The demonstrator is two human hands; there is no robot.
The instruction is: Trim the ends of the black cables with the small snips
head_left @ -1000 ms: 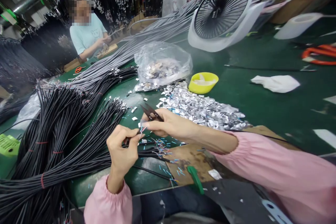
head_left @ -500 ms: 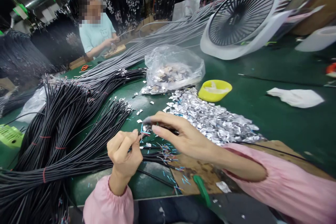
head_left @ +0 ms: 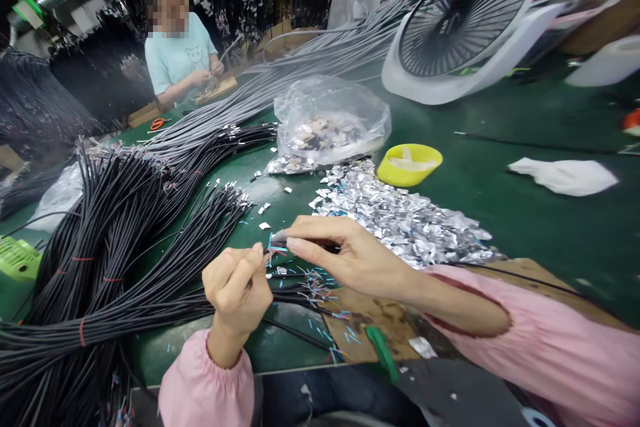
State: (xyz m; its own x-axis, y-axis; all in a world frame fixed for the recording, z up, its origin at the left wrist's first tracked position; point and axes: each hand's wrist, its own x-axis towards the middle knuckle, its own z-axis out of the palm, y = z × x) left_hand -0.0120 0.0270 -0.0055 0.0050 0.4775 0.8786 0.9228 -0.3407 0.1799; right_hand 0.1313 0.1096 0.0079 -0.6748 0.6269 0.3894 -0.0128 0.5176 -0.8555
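Observation:
My left hand [head_left: 239,290] is closed in a pinch on the end of a black cable [head_left: 267,251]. Thin blue and reddish wires [head_left: 277,248] fan out from that end, between the two hands. Reaching in from the right, my right hand [head_left: 345,250] has its thumb and forefinger pressed together at these wires. A grey tip shows at its fingertips and something dark lies under the fingers; what it grips is hidden. Below the hands lie more black cables with stripped coloured ends [head_left: 317,287].
Bundled black cables [head_left: 115,240] fill the left side. Beyond my right hand is a heap of silver foil pieces [head_left: 400,213], with a clear plastic bag [head_left: 333,123], a yellow cup [head_left: 410,165] and a white fan [head_left: 460,27]. A co-worker [head_left: 180,57] sits across the table.
My right thumb and forefinger have closed together at the coloured wires. The left hand keeps its pinch on the cable. The view has shifted slightly.

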